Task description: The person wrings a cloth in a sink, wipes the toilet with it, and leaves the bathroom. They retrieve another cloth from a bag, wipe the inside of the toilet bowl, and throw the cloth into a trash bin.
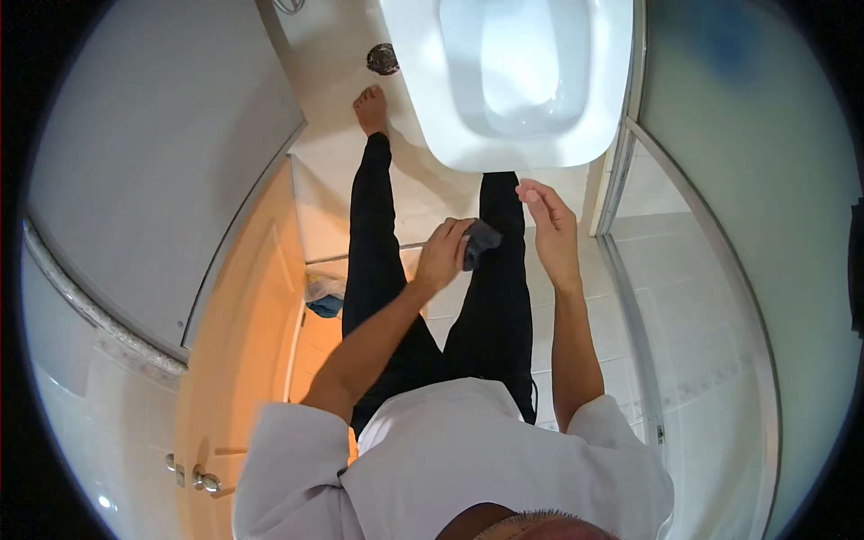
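Note:
My left hand is closed around a bunched dark grey cloth, which sticks out past the fingers in front of my legs. To the right, my right hand is raised just below the front rim of a white basin. Its fingers are loosely bent, with nothing visible in them, and it touches neither the cloth nor the basin. The basin's hollow is brightly lit. Part of the cloth is hidden inside my left hand.
An orange-brown door with a round metal knob stands at the left, near a grey panel. A metal-framed frosted glass panel is at the right. A dark round floor drain lies beyond my bare foot.

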A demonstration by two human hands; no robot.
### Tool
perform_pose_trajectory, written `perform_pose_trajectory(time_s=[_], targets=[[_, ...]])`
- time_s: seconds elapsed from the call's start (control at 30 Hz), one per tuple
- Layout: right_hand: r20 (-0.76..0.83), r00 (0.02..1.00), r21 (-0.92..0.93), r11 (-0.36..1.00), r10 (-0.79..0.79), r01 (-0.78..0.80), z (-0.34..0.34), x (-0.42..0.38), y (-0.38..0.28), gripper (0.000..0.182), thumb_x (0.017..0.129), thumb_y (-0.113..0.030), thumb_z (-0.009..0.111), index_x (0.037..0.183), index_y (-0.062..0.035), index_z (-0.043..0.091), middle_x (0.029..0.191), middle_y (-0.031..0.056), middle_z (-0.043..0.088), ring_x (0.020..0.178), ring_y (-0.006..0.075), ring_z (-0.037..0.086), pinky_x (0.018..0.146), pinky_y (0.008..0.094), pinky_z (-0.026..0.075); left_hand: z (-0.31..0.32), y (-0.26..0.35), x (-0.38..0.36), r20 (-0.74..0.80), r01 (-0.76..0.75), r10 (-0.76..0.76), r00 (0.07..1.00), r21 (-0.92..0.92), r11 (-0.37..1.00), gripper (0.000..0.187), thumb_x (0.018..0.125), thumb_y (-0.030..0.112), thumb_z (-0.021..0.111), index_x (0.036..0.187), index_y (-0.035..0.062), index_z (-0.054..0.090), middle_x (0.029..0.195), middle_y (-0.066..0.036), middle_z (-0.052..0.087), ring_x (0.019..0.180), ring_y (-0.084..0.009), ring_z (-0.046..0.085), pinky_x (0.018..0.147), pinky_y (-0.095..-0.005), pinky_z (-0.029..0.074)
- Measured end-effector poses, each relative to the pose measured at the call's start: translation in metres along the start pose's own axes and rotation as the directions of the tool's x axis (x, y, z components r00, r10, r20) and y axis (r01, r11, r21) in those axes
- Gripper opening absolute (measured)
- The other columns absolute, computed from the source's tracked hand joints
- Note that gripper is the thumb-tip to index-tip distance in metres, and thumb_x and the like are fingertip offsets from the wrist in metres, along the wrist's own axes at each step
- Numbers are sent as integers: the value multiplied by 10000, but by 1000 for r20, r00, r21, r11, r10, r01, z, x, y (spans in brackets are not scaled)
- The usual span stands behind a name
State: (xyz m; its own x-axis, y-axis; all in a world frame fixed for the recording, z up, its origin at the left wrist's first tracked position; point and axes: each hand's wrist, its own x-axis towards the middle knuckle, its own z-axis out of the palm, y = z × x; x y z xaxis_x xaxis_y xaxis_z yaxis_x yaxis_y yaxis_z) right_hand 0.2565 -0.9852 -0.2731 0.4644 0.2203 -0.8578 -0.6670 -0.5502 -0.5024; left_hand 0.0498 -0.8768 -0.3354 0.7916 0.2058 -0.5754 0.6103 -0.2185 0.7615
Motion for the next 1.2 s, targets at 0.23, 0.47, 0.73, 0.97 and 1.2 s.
perform_pose_trajectory(time_s=[0.23, 0.47, 0.73, 0.97, 1.2], targets=[[-59, 960, 19, 961, -275, 277, 33, -5, 10, 409, 1035, -179, 583, 1410, -25, 533, 1292, 99, 633, 1132, 167, 604, 997, 301, 464, -27, 91, 44, 70, 155, -139, 988, -557, 816, 368, 1029, 78, 529, 1383, -19, 500, 1168, -139, 647, 994, -206, 624, 870, -336, 506], [-78, 997, 727, 683, -9, 63, -34, 9, 12, 407, 1088, -295, 488, 1392, -29, 529, 1203, 124, 675, 1055, 219, 673, 869, 388, 572, -99, 116, 110, -133, 45, -137, 982, -537, 843, 373, 1035, 197, 554, 1366, 27, 572, 1264, -110, 669, 1141, -208, 630, 1008, -351, 477], [203, 968, 916, 378, -144, -136, -72, 34, 5, 549, 1079, -348, 332, 1433, 46, 477, 1339, 219, 618, 1163, 378, 643, 973, 514, 553, -110, 163, 170, -50, 69, -100, 994, -426, 902, 413, 1081, 344, 490, 1354, 52, 593, 1294, -108, 660, 1178, -205, 609, 1008, -358, 464], [166, 956, 940, 333, -243, -79, -83, 16, -43, 483, 1060, -257, 445, 1476, -11, 459, 1378, 127, 601, 1248, 238, 596, 1082, 394, 465, -91, 201, 183, 44, -159, 165, 985, -120, 980, 429, 1037, 215, 600, 1433, 60, 546, 1343, -73, 607, 1182, -159, 556, 1017, -341, 469], [23, 995, 931, 366, -101, 15, -119, -2, 16, 523, 1044, -254, 443, 1504, -5, 434, 1461, 120, 552, 1335, 260, 536, 1159, 413, 388, -300, 261, 240, -765, -388, 639, 77, 568, 726, 830, 902, 347, 779, 1433, -105, 328, 1311, -240, 428, 1151, -319, 498, 1069, -461, 398]])
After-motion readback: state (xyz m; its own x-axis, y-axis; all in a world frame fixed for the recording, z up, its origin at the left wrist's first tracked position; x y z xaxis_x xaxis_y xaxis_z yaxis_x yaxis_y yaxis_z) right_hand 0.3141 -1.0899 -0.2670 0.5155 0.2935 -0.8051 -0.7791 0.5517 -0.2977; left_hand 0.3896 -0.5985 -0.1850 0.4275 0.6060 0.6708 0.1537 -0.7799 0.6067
